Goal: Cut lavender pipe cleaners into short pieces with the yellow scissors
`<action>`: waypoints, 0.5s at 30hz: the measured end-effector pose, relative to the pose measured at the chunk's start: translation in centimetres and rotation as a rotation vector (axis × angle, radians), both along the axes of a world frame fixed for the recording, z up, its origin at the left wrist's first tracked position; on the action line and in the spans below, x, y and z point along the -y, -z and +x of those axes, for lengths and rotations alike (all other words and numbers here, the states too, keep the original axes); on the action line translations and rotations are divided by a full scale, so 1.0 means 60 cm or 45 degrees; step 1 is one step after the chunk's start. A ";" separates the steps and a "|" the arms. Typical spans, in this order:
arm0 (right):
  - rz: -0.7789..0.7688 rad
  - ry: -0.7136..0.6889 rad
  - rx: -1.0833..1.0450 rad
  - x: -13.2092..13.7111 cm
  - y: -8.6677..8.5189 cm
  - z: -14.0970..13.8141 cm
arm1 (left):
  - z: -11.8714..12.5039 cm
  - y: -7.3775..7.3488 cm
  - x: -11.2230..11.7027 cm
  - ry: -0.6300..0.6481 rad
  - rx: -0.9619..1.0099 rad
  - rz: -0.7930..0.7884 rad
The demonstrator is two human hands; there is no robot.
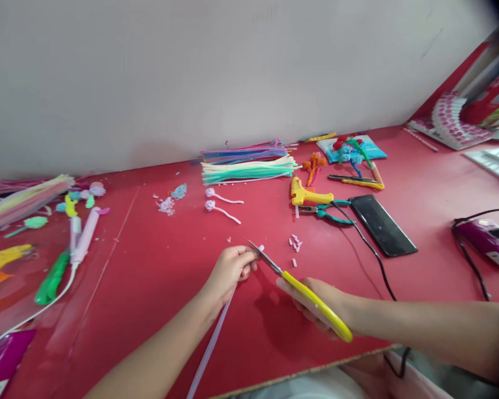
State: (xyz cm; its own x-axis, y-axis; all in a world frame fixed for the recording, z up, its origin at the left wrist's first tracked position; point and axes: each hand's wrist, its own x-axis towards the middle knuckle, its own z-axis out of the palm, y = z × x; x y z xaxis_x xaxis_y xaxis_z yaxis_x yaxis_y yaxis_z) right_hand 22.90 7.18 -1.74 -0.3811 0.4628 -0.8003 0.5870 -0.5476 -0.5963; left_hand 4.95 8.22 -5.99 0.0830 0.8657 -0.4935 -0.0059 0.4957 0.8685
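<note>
My left hand (234, 266) is closed around a bundle of pale lilac pipe cleaners (213, 343), whose long ends trail down toward the table's front edge. Yellow-handled scissors (311, 296) are gripped in my right hand (316, 305). Their blades meet the short lilac tip that pokes out of my left fingers. Small cut lilac pieces (295, 243) lie just right of the blades. Beyond my hands rest two lilac pipe-cleaner stems with curled heads (222, 210).
Bundled pipe cleaners (249, 169) lie along the wall. At the right are a yellow glue gun (310, 194), teal pliers (332, 213), a black phone (382, 226) and a cord. A white-corded curling tool (85, 238) and a green-handled tool (54, 277) lie left.
</note>
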 end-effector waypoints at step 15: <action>-0.221 0.054 0.157 0.002 -0.014 -0.010 | -0.004 0.010 0.005 0.013 0.019 -0.037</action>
State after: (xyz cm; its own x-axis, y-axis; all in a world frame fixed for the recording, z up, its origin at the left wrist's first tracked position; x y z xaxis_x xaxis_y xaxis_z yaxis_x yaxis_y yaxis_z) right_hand 22.30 7.04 -0.87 -0.2583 0.3274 -0.9089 0.6240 -0.6617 -0.4157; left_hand 4.72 7.90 -6.61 0.0997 0.8500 -0.5173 -0.0136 0.5210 0.8534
